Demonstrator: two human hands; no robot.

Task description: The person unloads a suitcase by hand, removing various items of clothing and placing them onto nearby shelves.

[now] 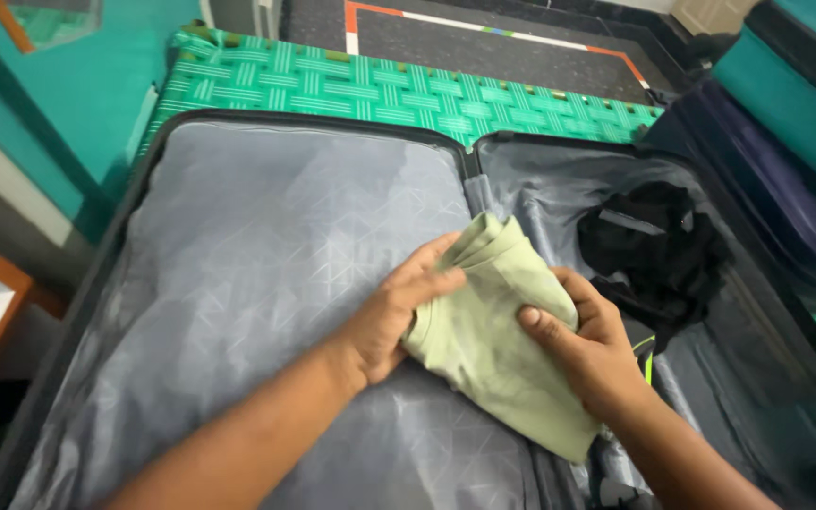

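Head view: both hands grip a folded pale-green cotton garment [491,332] over the open grey-lined suitcase [266,246], left hand [399,312] pressing its edge, right hand [589,351] pinching the fold. It looks soft, light and floppy, best held at the folds. Black clothing [655,247] lies beside.

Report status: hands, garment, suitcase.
Left hand and right hand both gripping folded light-green garment. Garment over open suitcase's centre hinge. Black clothing in right half, apart.
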